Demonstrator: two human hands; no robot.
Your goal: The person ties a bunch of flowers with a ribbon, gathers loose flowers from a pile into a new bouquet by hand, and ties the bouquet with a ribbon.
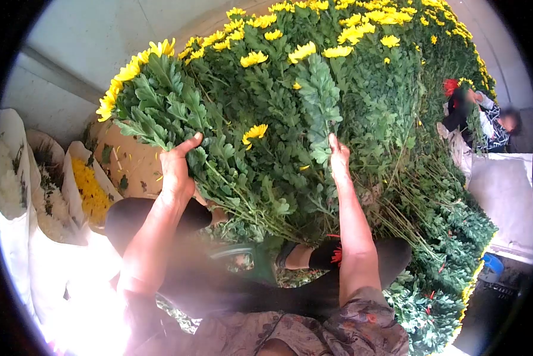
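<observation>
Step in hand, judging by the hold: gathering yellow-flowered stems into a bunch.

Held in the left hand (177, 169), at far left: a leafy bunch (156, 92), blooms set roughly level along the far-left edge, stem ends slanting toward near right. Fingers wrapped around the stems from below, partly hidden by leaves; thumb extended over the top. Held in the right hand (339, 159), right of the bunch and well apart from it: a single leafy stem (320, 104), near upright, apparently topped by a yellow bloom. Thumb laid against the stem, remaining fingers largely out of sight behind; seemingly pinched.

Behind both: a large heap (379, 89) of similar stems, blooms along the far edge. At far left, a row of open sacks (43, 255). Near the right ankle, red strips (336, 255).

For the next move, presumably: keep the left grasp closed, bring the single stem leftward, match bloom height to the bunch before pressing in. Avoid snagging leaves on the heap; avoid crushing petals.
</observation>
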